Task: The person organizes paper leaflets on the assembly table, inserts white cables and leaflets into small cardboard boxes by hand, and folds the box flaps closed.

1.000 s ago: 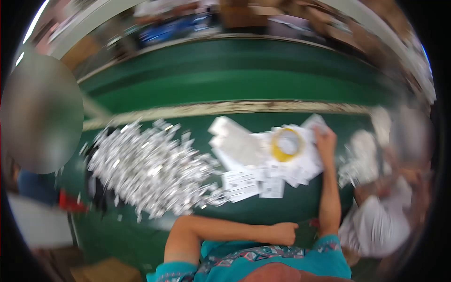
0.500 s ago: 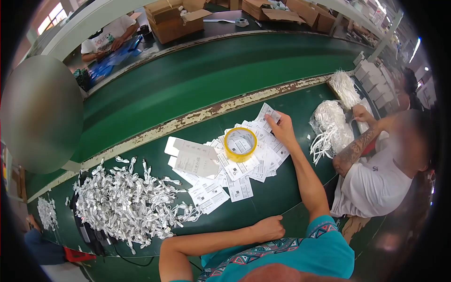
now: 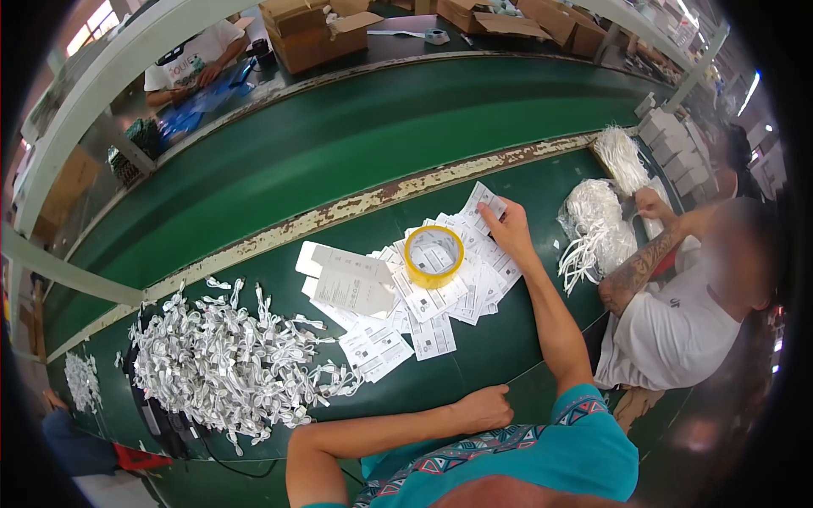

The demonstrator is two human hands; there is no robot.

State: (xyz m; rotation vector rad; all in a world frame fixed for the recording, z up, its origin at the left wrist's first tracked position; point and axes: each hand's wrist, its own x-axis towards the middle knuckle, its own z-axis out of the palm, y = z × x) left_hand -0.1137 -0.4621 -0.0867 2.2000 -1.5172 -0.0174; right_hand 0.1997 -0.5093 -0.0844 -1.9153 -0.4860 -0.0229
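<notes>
My right hand (image 3: pixel 508 230) pinches a printed paper leaflet (image 3: pixel 481 202) at the far right of a spread of similar leaflets (image 3: pixel 434 337) on the green table. A roll of yellow tape (image 3: pixel 434 284) lies flat on top of the leaflets. To the left of the roll, an unfolded white and grey carton (image 3: pixel 349 284) partly covers the papers. My left hand (image 3: pixel 484 410) rests closed at the table's near edge, away from the papers, with no object showing in it.
A heap of bundled white cables (image 3: pixel 229 364) covers the table's left part. Bagged white strips (image 3: pixel 595 224) lie at the right, beside a seated person (image 3: pixel 686 313). A worn ledge (image 3: pixel 373 199) separates the table from a green conveyor belt (image 3: pixel 356 135). Cardboard boxes (image 3: pixel 313 42) stand beyond.
Both my hands and the leaflet stay almost in place. The blurred round shape at the left is gone, and a frame post and the belt's left end now show there.
</notes>
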